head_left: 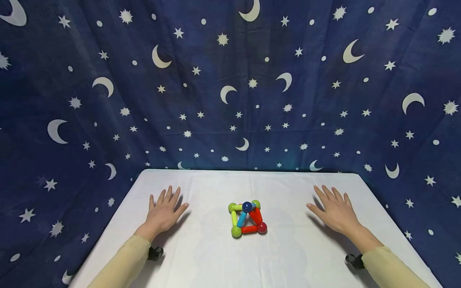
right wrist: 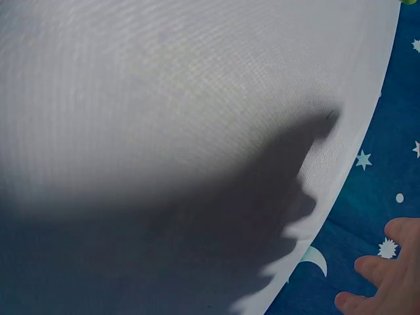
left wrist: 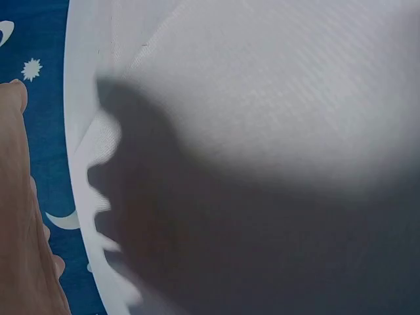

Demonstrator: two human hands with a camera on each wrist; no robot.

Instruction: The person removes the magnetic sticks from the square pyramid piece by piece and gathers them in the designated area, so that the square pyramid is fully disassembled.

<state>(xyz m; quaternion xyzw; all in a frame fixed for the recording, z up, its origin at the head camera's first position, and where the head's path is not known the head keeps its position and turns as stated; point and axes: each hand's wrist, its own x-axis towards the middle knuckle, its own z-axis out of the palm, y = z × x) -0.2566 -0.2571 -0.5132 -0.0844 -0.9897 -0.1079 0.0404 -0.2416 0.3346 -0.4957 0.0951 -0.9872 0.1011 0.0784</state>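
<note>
Beige sleeves (head_left: 124,260) are showing nearest, dark wrist devices (head_left: 155,253) jutting from their cuffs. Left hand (head_left: 162,215) and right hand (head_left: 335,212) are hovering over a white table (head_left: 209,260), their fingers standing apart. Well between them, a green, red and blue rod-and-ball structure (head_left: 242,219) is resting on the tabletop. Behind, a starry blue curtain (head_left: 201,96) is hanging.

Is a white cloth-covered table (head_left: 201,260). Carries, near the middle, a green, red and blue ball-and-rod model (head_left: 242,219).
</note>
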